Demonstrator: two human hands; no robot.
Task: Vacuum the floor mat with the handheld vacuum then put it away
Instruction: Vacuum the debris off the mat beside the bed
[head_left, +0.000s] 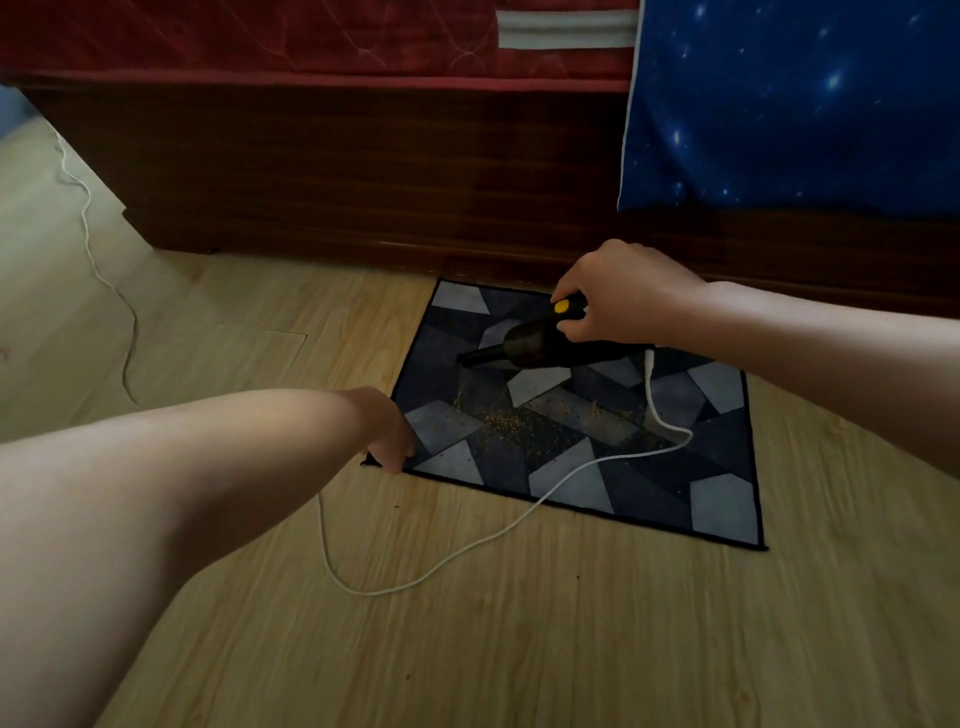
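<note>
wooden floor (467, 623), patterned mat (727, 499) beside bed (363, 171)

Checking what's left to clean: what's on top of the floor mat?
On the floor mat are scattered yellowish crumbs near the middle, the handheld vacuum gripped by the right hand, and its white cord. The left hand covers the near left corner.

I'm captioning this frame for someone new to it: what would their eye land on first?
The right hand gripping the black handheld vacuum over the far side of the patterned floor mat stands out first. Next come the yellowish crumbs scattered at the mat's middle and the white cord looping from the vacuum onto the wooden floor. The left hand touches the mat's near left corner.
</note>
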